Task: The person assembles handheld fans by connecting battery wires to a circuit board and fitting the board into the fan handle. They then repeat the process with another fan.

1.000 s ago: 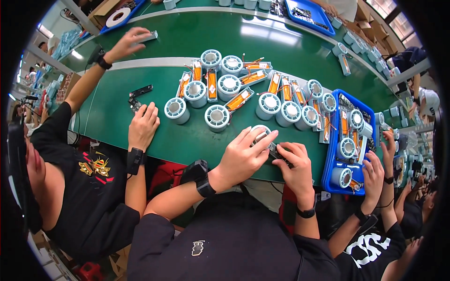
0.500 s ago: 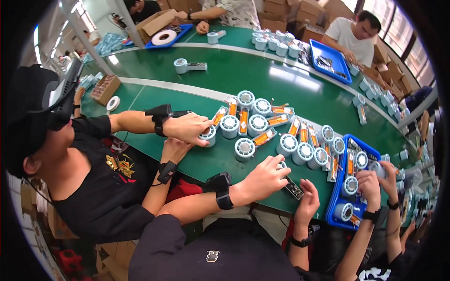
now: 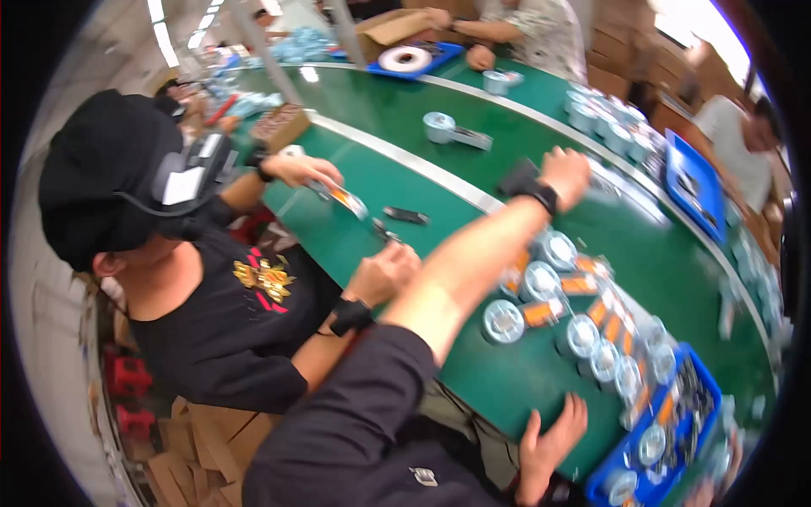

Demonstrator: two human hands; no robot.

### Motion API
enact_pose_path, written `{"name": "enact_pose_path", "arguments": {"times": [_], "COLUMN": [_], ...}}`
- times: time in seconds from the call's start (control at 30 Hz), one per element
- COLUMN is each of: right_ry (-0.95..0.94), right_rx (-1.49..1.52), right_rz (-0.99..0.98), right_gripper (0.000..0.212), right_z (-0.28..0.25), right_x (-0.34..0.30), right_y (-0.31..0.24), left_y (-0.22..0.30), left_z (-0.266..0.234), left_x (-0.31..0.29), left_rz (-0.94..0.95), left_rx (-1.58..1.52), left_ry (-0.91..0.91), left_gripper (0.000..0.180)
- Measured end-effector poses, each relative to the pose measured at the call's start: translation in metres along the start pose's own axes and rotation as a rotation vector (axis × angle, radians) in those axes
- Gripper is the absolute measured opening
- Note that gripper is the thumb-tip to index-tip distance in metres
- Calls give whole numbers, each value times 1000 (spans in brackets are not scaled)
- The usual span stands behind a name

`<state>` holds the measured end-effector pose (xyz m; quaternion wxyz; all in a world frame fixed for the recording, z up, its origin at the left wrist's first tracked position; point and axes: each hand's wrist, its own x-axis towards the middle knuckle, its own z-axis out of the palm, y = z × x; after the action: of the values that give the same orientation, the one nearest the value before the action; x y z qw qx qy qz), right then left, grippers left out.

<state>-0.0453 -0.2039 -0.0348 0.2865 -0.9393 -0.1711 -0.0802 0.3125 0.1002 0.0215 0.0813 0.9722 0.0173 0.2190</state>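
My left hand point(image 3: 564, 179) is stretched out over the far part of the green bench, beyond the grouped devices. Its fingers are curled and slightly blurred; whatever they may hold is hidden. By the near table edge, my right hand point(image 3: 553, 444) is open and holds nothing, thumb apart from the fingers. Between my hands lie several light-blue round fan-like devices point(image 3: 503, 322) with flat handles and orange parts. Right of my right hand stands a blue tray point(image 3: 708, 384) containing similar devices and dark strip-shaped parts.
On my left, a co-worker in a black cap point(image 3: 110, 169) handles small parts over the bench. A dark part point(image 3: 406, 215) lies beside them. A lone device point(image 3: 439, 128) rests farther back. Across the bench are another blue tray point(image 3: 718, 203) and a white tape roll point(image 3: 405, 59).
My left hand has moved from the near edge out to the far side; the device with the dark circuit strip no longer shows. My right hand stays near the edge. The view has swung left.
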Motion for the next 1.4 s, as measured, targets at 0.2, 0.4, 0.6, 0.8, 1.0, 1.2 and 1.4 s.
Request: {"name": "enact_pose_path", "arguments": {"times": [0.2, 0.4, 0.6, 0.8, 1.0, 1.2, 1.4], "right_ry": [-95, 10, -54, -92, -45, -24, -41], "right_rx": [-298, -340, -311, -349, -340, -268, -209], "right_rz": [-64, -152, -165, -270, -257, -202, -107], "right_gripper": [61, 64, 61, 57, 54, 53, 49], "right_z": [-17, 25, 19, 21, 15, 9, 11], "right_x": [3, 25, 22, 28, 20, 17, 17], "right_y": [-3, 6, 16, 20, 34, 23, 8], "left_y": [62, 66, 49, 47, 3, -2, -1], "left_z": [-8, -134, -181, -98, -55, -16, -95], "left_x": [-17, -164, -379, -522, -517, -479, -418], "left_rz": [183, 72, -35, -457, -755, -464, -106], "left_rx": [10, -594, -794, -973, -716, -583, -1049], "left_ry": [230, 479, 263, -47, 18, -591, -977], "left_gripper": [14, 12, 6, 16, 17, 21, 29]}}
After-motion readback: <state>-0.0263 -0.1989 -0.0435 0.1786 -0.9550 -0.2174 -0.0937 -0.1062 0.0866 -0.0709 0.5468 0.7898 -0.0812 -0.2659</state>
